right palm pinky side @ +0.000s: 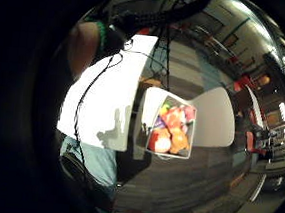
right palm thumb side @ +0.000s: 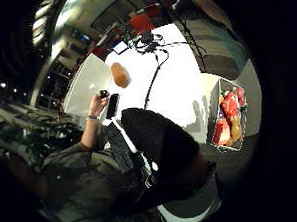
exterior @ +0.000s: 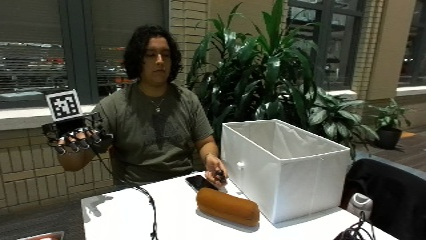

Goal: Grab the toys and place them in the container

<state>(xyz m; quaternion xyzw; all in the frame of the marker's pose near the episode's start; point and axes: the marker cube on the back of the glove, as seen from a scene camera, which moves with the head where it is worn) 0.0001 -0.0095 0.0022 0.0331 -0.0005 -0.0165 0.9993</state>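
**Gloved hand raised, toys piled in the bin**

Outside view: A person sits behind a white table (exterior: 120,215), the gloved right hand (exterior: 78,141) lifted to shoulder height beside the body, well away from the tabletop. Its fingers hang loosely curled and hold nothing. A white fabric container (exterior: 283,167) stands on the table; its contents cannot be seen from here. Just beside its front wall lies a brown, loaf-shaped toy (exterior: 227,206). The bare left hand (exterior: 215,176) rests on the table near a dark phone (exterior: 200,182).

Little finger side palm view: The container (right palm pinky side: 168,129) appears from above, at the table's (right palm pinky side: 108,98) edge, filled with orange, red, purple and yellow toys (right palm pinky side: 170,131).

Thumb side palm view: The loaf-shaped toy (right palm thumb side: 119,74) lies on the table (right palm thumb side: 177,79), apart from the container (right palm thumb side: 229,118) of toys.
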